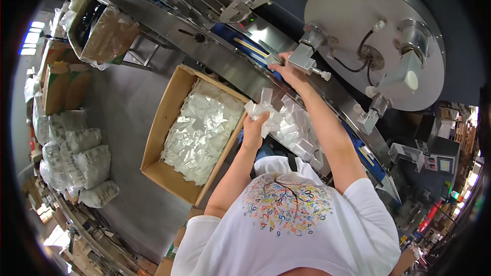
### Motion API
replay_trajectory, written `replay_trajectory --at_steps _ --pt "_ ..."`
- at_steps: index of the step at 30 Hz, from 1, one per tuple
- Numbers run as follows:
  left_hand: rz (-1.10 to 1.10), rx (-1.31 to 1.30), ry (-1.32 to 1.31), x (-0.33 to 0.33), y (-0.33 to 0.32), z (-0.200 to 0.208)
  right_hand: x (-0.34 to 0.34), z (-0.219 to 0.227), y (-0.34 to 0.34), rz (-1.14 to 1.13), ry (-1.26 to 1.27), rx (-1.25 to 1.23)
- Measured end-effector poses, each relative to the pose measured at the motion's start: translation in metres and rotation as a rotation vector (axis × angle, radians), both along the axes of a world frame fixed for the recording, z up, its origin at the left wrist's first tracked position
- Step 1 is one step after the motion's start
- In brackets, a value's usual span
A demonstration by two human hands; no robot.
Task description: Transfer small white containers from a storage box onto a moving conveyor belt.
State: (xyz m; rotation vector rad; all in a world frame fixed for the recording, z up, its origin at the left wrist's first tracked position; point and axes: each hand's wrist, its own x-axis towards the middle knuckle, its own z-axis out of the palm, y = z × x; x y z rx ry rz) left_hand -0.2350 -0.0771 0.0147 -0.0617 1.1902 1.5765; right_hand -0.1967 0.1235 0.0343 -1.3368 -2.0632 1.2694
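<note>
My left hand [252, 132] is closed around a bunch of clear plastic pieces [264, 108], flat and box-like, between the carton and the machine. Farther off and to the right, my right hand [291, 73] reaches over the conveyor [249, 51]. Its fingers pinch a small clear plastic piece [271, 60] at the blue belt, partly hidden by the fingers. A loose heap of similar clear pieces [295, 128] lies between my arms, against the machine's front. More of them fill a large open cardboard box [162, 117] at my left.
Above the belt, just beyond my right hand, a metal arm [303, 59] extends from a big round machine head [376, 41]. Stuffed clear bags [92, 166] and cartons [64, 87] stand far left. A plastic-lined box [105, 38] rests on a stand at the upper left.
</note>
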Motion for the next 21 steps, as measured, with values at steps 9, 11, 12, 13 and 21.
replay_trajectory --at_steps 9,11,12,13,21 --pt "-0.074 -0.112 0.046 -0.006 -0.009 0.003 0.012 -0.047 -0.040 0.079 0.047 -0.216" --pt "-0.103 -0.092 0.028 -0.002 -0.005 0.004 -0.013 -0.053 0.005 0.102 -0.007 0.536" --pt "-0.124 -0.077 0.008 0.002 -0.002 0.004 -0.018 -0.058 0.022 0.173 -0.090 1.032" --pt "-0.122 -0.081 0.005 0.002 -0.003 0.005 -0.024 -0.058 0.017 0.176 -0.092 1.027" --pt "-0.283 -0.056 0.004 -0.005 -0.009 0.003 0.030 -0.024 -0.069 0.397 0.107 -0.583"
